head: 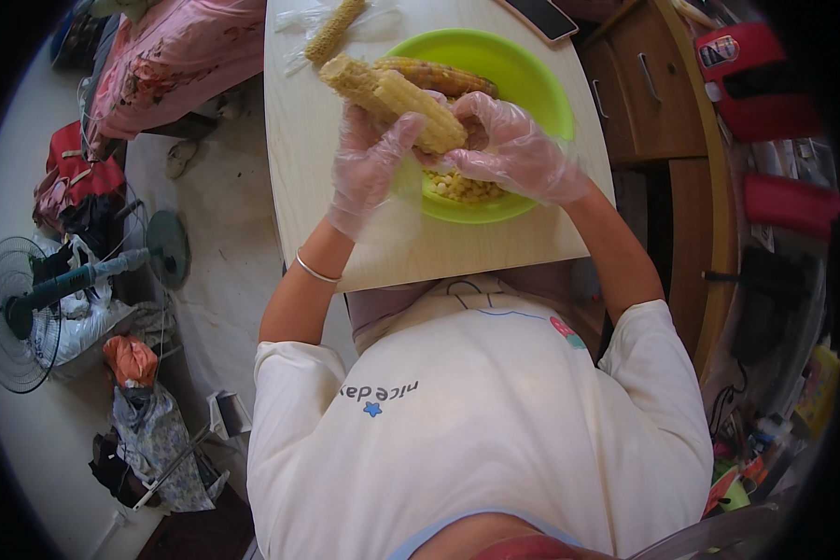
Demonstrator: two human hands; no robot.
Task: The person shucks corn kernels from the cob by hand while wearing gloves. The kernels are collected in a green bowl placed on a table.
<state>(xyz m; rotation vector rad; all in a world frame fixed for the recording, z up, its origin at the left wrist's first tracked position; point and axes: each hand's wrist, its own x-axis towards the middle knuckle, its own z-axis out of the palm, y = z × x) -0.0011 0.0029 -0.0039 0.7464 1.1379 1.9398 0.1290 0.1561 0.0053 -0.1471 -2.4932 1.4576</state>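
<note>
In a clear plastic glove, my left hand point(371, 164) grips a partly stripped corn cob point(420, 112). Its upper left end is bare, while rows of pale yellow kernels remain along the rest. The gloved fingers of my right hand point(521, 147) curl against the cob's lower right end. Both hands are above a bright green plastic basin point(532, 59). Inside the basin, loose corn kernels point(462, 187) lie near the front, and a whole ear of corn point(441, 75) with yellow and darker kernels lies at the back. My hands hide part of the basin's inside.
A bare corn cob point(334, 29) rests by clear plastic film point(381, 19) on the pale wooden table point(304, 175). A smartphone point(542, 17) lies at the far right edge. Wooden drawers point(644, 91) stand to the right, a floor fan point(77, 280) to the left.
</note>
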